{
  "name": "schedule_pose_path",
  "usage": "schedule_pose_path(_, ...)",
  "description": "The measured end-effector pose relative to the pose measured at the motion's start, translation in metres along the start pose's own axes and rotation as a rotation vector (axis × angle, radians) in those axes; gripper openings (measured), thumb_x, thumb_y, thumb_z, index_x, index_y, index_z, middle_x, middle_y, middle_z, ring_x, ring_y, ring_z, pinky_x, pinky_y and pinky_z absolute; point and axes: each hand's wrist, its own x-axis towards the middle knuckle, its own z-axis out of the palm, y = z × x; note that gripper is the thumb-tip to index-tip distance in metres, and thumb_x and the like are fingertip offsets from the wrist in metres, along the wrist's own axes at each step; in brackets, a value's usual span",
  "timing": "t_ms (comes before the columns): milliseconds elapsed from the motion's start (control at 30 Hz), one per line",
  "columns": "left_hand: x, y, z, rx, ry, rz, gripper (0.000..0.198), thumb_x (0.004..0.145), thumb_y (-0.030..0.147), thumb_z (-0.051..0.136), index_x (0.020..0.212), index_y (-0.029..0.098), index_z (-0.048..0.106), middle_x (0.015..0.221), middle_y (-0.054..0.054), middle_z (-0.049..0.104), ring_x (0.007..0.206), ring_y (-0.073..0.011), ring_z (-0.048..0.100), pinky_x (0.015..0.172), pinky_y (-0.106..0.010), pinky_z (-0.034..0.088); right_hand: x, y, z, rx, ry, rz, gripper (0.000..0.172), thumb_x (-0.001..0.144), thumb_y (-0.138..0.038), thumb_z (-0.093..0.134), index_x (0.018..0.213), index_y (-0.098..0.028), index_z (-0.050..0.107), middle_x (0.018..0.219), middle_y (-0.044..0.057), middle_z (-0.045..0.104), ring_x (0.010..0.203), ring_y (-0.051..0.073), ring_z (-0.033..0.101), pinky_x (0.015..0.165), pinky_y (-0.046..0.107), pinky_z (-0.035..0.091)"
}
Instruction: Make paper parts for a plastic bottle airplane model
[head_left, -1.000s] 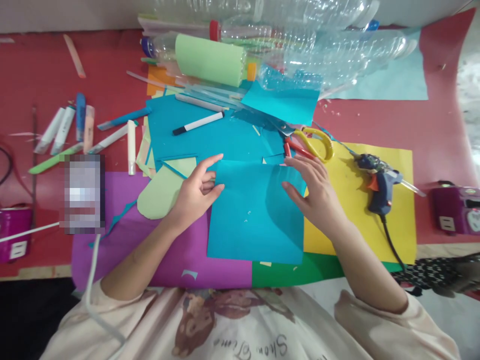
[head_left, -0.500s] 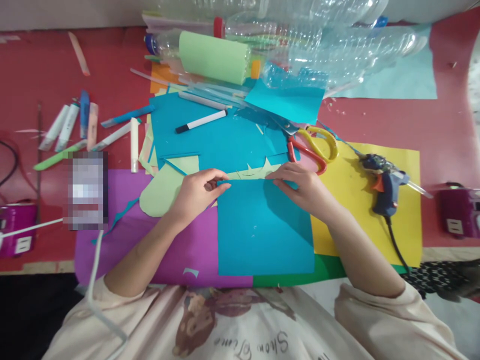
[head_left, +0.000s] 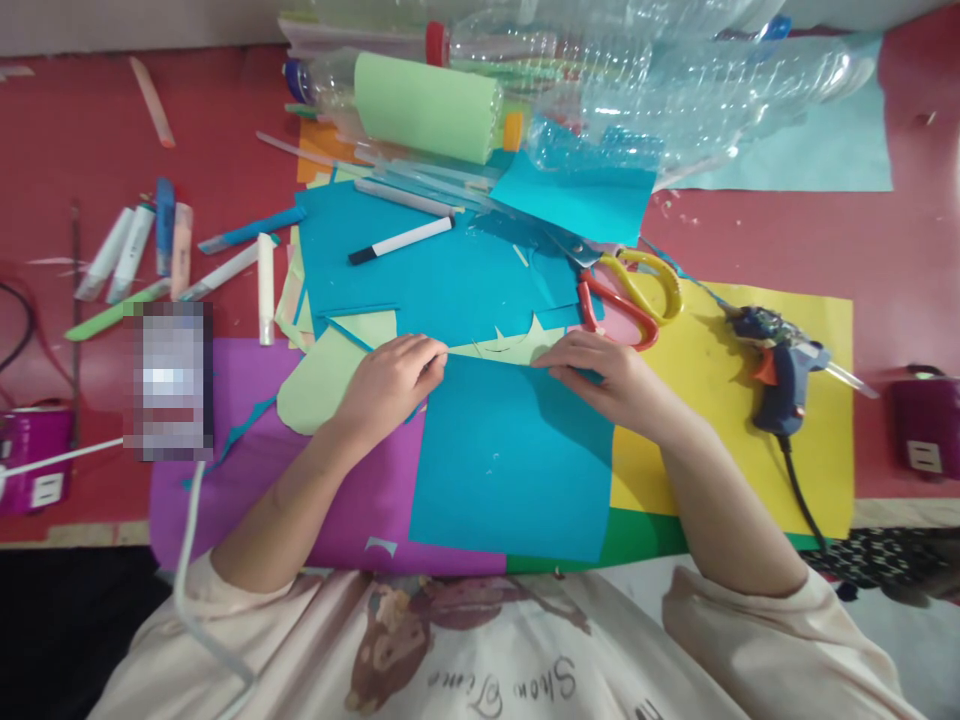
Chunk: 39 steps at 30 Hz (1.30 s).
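A blue paper sheet (head_left: 514, 460) lies before me, a little turned, its near edge over purple and green sheets. My left hand (head_left: 397, 385) is closed in a pinch on its far left corner. At the far right corner, the fingers of my right hand (head_left: 596, 370) are closed on the same sheet, the thumb under the forefinger. Just beyond the far edge lie pale green paper scraps (head_left: 510, 343) with pointed tips. Beside my left hand is a rounded pale green paper piece (head_left: 311, 385). Scissors (head_left: 626, 290) with red and yellow handles rest beyond my right hand.
A glue gun (head_left: 787, 380) lies on yellow paper (head_left: 697, 480) at the right. Clear plastic bottles (head_left: 660, 90) are piled at the back, one wrapped in green paper (head_left: 427, 105). Several markers (head_left: 135, 255) and a blurred phone (head_left: 172, 380) with a cable are at the left.
The blue sheet has turned slightly, its near edge swinging left and its far right corner dropping toward me. My left hand has shifted a little left, its fingers drawn closer together.
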Motion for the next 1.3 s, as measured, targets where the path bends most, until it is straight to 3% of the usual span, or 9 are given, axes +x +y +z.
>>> schedule_pose_path(200, -0.001, 0.000, 0.003, 0.083, -0.023, 0.027, 0.025, 0.090, 0.013, 0.031, 0.081, 0.021, 0.053, 0.071, -0.004, 0.058, 0.072, -0.0189, 0.056, 0.065, -0.030, 0.045, -0.001, 0.001, -0.001, 0.012, 0.000, 0.018, 0.025, 0.093, -0.020, 0.047, 0.099, -0.022, 0.071, 0.093, 0.008, 0.072, 0.084, 0.020, 0.066, 0.076, 0.036, 0.055)
schedule_pose_path(533, -0.001, 0.003, -0.001, -0.088, -0.090, -0.032, 0.024, 0.084, 0.006, 0.033, 0.082, 0.021, 0.052, 0.083, -0.007, 0.063, 0.084, -0.0221, 0.060, 0.072, -0.033, 0.048, -0.002, 0.002, -0.001, 0.036, 0.023, -0.045, 0.025, 0.093, -0.015, 0.046, 0.097, -0.021, 0.070, 0.088, 0.008, 0.072, 0.081, 0.018, 0.065, 0.073, 0.033, 0.054)
schedule_pose_path(633, -0.001, 0.006, -0.006, -0.195, -0.076, -0.094, 0.028, 0.089, 0.012, 0.030, 0.094, 0.020, 0.057, 0.092, -0.007, 0.066, 0.087, -0.0196, 0.062, 0.073, -0.030, 0.049, -0.003, 0.004, -0.002, 0.037, 0.056, -0.030, 0.023, 0.092, -0.016, 0.049, 0.096, -0.022, 0.070, 0.087, 0.007, 0.072, 0.079, 0.018, 0.065, 0.072, 0.033, 0.053)
schedule_pose_path(800, -0.004, 0.009, -0.007, -0.461, -0.034, -0.259, 0.034, 0.096, 0.034, 0.039, 0.123, 0.020, 0.054, 0.093, -0.005, 0.068, 0.065, -0.0119, 0.060, 0.058, -0.022, 0.047, -0.001, 0.004, -0.001, 0.025, 0.056, -0.008, 0.024, 0.090, -0.018, 0.049, 0.095, -0.023, 0.072, 0.088, 0.007, 0.073, 0.079, 0.019, 0.065, 0.073, 0.035, 0.054)
schedule_pose_path(933, -0.006, 0.007, -0.004, -0.630, 0.040, -0.345, 0.040, 0.093, 0.041, 0.044, 0.127, 0.020, 0.051, 0.102, -0.008, 0.067, 0.076, -0.0133, 0.064, 0.060, -0.021, 0.050, -0.001, 0.001, -0.002, 0.039, 0.067, 0.018, 0.023, 0.090, -0.019, 0.050, 0.094, -0.023, 0.072, 0.089, 0.007, 0.073, 0.080, 0.019, 0.065, 0.072, 0.034, 0.054)
schedule_pose_path(1033, -0.006, 0.009, -0.005, -0.652, 0.014, -0.353, 0.042, 0.089, 0.042, 0.051, 0.126, 0.022, 0.051, 0.093, -0.004, 0.066, 0.074, -0.0131, 0.064, 0.061, -0.021, 0.051, -0.001, 0.000, -0.004, 0.067, 0.072, 0.057, 0.022, 0.090, -0.021, 0.051, 0.092, -0.024, 0.072, 0.088, 0.006, 0.073, 0.080, 0.019, 0.065, 0.073, 0.034, 0.054)
schedule_pose_path(1133, -0.006, 0.011, -0.010, -0.629, 0.007, -0.365, 0.049, 0.085, 0.043, 0.059, 0.129, 0.024, 0.049, 0.087, -0.002, 0.064, 0.072, -0.0128, 0.064, 0.062, -0.021, 0.053, -0.003, 0.003, -0.010, 0.115, 0.197, 0.159, 0.016, 0.087, -0.021, 0.056, 0.092, -0.024, 0.072, 0.084, 0.004, 0.071, 0.074, 0.017, 0.064, 0.065, 0.031, 0.053)
schedule_pose_path(1300, -0.004, 0.004, -0.017, -0.715, 0.068, -0.436, 0.052, 0.080, 0.040, 0.065, 0.127, 0.024, 0.049, 0.087, -0.003, 0.066, 0.072, -0.0166, 0.067, 0.058, -0.023, 0.055, -0.020, 0.005, -0.016, 0.191, 0.731, 0.398, 0.013, 0.085, -0.025, 0.062, 0.097, -0.028, 0.067, 0.079, 0.001, 0.062, 0.069, 0.016, 0.060, 0.056, 0.027, 0.047)
